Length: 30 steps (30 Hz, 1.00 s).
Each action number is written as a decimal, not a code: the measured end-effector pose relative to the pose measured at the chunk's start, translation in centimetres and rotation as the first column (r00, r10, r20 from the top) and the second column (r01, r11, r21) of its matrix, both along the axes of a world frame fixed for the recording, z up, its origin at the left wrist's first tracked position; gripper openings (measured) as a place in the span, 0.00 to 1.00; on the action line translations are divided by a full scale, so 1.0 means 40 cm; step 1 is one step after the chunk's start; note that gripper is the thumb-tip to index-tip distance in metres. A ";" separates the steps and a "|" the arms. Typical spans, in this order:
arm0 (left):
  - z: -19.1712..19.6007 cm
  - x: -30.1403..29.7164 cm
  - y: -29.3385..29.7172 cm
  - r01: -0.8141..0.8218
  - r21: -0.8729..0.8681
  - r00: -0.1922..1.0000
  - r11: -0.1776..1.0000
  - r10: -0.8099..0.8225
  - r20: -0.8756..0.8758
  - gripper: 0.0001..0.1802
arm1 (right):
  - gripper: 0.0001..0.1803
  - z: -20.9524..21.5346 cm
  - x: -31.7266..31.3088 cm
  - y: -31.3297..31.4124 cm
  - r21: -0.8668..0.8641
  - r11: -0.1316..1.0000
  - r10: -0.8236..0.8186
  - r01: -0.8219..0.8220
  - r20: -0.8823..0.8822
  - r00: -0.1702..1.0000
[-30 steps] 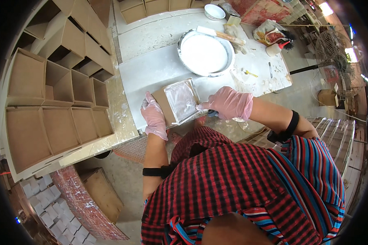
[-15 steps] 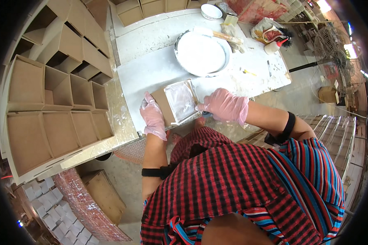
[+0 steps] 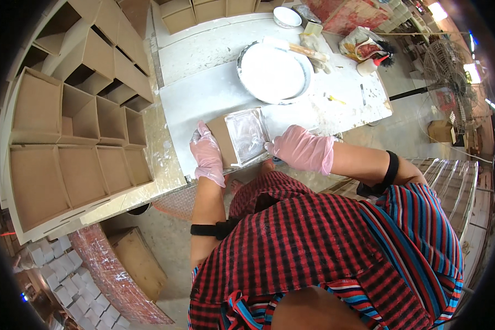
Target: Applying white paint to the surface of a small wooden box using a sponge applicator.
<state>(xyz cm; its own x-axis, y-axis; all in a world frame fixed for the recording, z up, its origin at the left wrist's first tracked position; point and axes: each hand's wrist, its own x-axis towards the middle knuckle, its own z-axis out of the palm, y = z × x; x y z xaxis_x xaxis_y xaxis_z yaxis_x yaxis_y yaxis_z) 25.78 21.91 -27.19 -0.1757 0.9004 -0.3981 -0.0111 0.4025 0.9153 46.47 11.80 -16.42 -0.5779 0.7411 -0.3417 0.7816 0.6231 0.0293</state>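
Note:
A small brown cardboard box (image 3: 220, 136) rests near the front edge of the work table, its right-hand face (image 3: 247, 137) smeared with white paste. My left hand (image 3: 206, 151), in a thin pink glove, grips the box from its left side, thumb along the top. My right hand (image 3: 302, 148), gloved likewise, is curled closed at the box's right edge, fingertips touching or very near it. What those fingers hold, if anything, is hidden. Behind the box stands a wide round basin (image 3: 275, 71) of white paste, with a wooden-handled brush (image 3: 305, 51) across its rim.
Stacked brown box trays (image 3: 82, 176) fill the table's left side. Along the back are a white bowl (image 3: 287, 17), a red-tipped squeeze bottle (image 3: 368, 66) and a yellow cutter (image 3: 336, 99). A standing fan (image 3: 445, 66) is beyond the right end. Pale boxes (image 3: 77, 286) are at lower left.
My right hand has shifted slightly downward along the box's right edge. White strips that stood out around the coated face show less now. My left hand keeps its grip.

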 end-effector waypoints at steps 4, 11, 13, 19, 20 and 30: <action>0.007 -0.002 0.001 0.021 0.004 0.997 1.000 -0.020 -0.069 0.27 | 0.20 0.025 0.022 0.045 0.187 0.982 0.020 -0.040 0.103 0.994; 0.013 -0.002 0.005 0.055 0.010 0.995 0.998 -0.054 -0.089 0.27 | 0.19 0.045 0.011 0.037 -0.021 0.999 -0.032 0.032 -0.034 0.999; 0.002 -0.002 0.006 0.054 0.021 0.994 0.998 -0.052 -0.092 0.27 | 0.24 0.058 0.008 0.039 -0.122 0.992 -0.018 0.016 -0.019 1.000; 0.008 -0.008 0.009 0.001 -0.057 0.999 0.998 -0.003 -0.043 0.26 | 0.26 0.040 0.050 0.080 0.001 0.996 -0.091 0.091 -0.034 0.995; 0.000 -0.010 0.010 -0.019 -0.066 1.000 0.998 0.019 0.006 0.26 | 0.27 0.054 0.044 0.070 -0.043 0.995 -0.088 0.087 -0.004 0.996; 0.019 -0.013 0.010 0.055 -0.020 0.998 0.998 -0.056 -0.040 0.26 | 0.30 0.042 0.051 0.116 0.097 0.991 -0.093 0.092 0.004 0.996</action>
